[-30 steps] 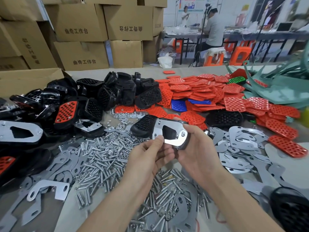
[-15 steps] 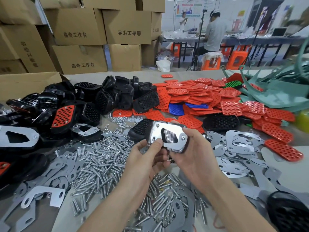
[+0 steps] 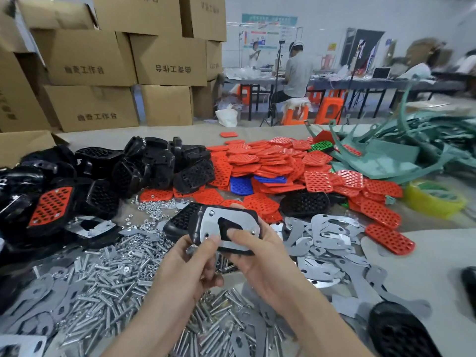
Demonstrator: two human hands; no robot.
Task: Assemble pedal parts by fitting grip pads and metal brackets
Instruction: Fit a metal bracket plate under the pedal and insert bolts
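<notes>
centre frame | right hand (image 3: 260, 256) grasps pedal (image 3: 193, 228); thumb presses metal bracket (image 3: 210, 224) flat, likely seating it | left hand (image 3: 190, 266) pinches pedal's lower-left corner, steadying it

Held pedal (image 3: 195, 228): underside hidden. Black pedal (image 3: 391, 338), 5 o'clock: cut by frame edge. Far table (image 3: 417, 85), 2 o'clock: blurred.

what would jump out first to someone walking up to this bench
First, the black pedal with a shiny metal bracket on it, held at centre by the left hand and right hand. Behind it, a bright heap of red grip pads spreads across the middle and right, with a pile of black pedal bodies to its left. Loose silver screws cover the near left.
</notes>
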